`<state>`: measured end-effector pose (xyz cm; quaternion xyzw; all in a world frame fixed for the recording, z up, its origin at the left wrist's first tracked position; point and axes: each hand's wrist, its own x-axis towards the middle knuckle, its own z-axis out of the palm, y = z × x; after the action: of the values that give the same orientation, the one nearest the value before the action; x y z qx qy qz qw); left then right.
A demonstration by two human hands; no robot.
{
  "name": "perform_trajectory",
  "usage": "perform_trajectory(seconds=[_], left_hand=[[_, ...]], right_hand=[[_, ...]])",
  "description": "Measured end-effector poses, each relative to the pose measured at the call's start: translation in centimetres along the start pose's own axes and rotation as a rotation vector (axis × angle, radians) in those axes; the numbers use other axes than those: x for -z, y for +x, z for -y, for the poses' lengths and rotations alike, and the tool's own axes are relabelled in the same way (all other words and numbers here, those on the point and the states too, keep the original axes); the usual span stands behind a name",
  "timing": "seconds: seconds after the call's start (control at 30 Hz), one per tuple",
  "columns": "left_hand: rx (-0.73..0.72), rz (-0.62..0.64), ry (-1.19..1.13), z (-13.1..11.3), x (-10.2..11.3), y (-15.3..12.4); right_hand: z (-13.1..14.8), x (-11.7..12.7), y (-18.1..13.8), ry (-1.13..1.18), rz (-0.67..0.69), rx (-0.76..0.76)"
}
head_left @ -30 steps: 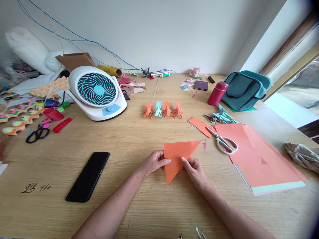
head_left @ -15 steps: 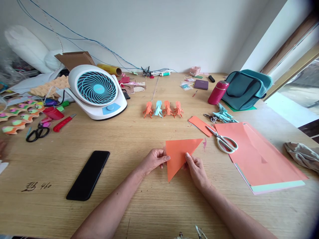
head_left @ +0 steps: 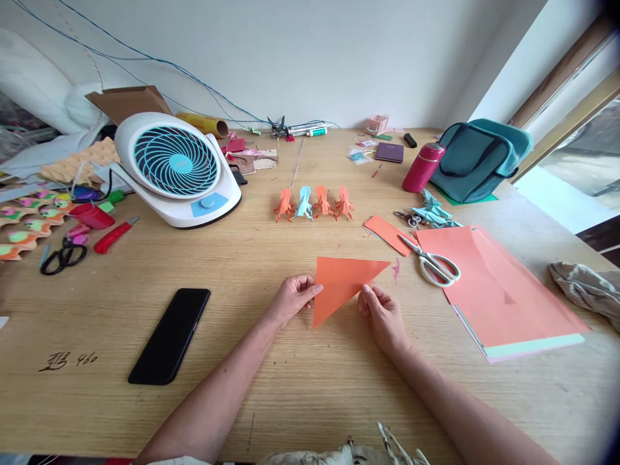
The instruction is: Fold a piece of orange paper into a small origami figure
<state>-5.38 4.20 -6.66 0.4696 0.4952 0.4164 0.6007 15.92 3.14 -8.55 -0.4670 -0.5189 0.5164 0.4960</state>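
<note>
An orange paper folded into a triangle (head_left: 341, 283) is held just above the wooden table (head_left: 271, 258), one point aimed down toward me. My left hand (head_left: 289, 298) pinches its left edge. My right hand (head_left: 379, 313) pinches its right sloping edge. Both hands are closed on the paper. Behind it stands a row of small folded paper figures (head_left: 314, 203), orange ones and one light blue.
White-handled scissors (head_left: 433, 263) lie on a stack of orange sheets (head_left: 498, 290) at right. A black phone (head_left: 170, 334) lies at left. Farther back are a white and blue fan (head_left: 177, 169), a magenta bottle (head_left: 423, 168) and a teal bag (head_left: 477, 158). Black scissors (head_left: 61, 257) sit far left.
The triangle has turned a little in my hands and its lower point sits higher. My right hand has slid to the sloping edge. The view has tipped down slightly.
</note>
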Motion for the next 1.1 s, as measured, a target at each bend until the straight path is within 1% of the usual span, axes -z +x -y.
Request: perform_trajectory(seconds=[0.07,0.13,0.33,0.53,0.7,0.83,1.0,1.1], left_hand=[[-0.014,-0.001,-0.005,-0.1,0.0,0.0],[-0.028,0.0,-0.015,-0.1,0.0,-0.1],[-0.032,0.013,-0.076,0.1,-0.4,-0.1],[0.003,-0.033,-0.17,0.2,-0.9,-0.3],[0.09,-0.013,-0.232,-0.1,-0.9,-0.6],[0.214,0.063,-0.266,-0.3,-0.7,-0.8],[0.298,0.154,-0.342,-0.6,-0.5,-1.0],[0.28,0.13,-0.384,-0.2,-0.2,-0.6]], right_hand=[[-0.3,0.1,0.2,0.026,-0.043,0.004],[-0.4,0.2,0.3,0.041,-0.056,0.002],[0.2,0.1,0.2,0.043,-0.012,0.006],[0.5,-0.4,0.1,0.051,0.027,0.042],[-0.1,-0.6,0.3,0.143,0.011,0.089],[-0.1,-0.3,0.4,0.211,0.06,0.097],[-0.5,0.4,0.6,0.123,0.103,0.145],[-0.9,0.6,0.8,0.104,0.085,0.178]])
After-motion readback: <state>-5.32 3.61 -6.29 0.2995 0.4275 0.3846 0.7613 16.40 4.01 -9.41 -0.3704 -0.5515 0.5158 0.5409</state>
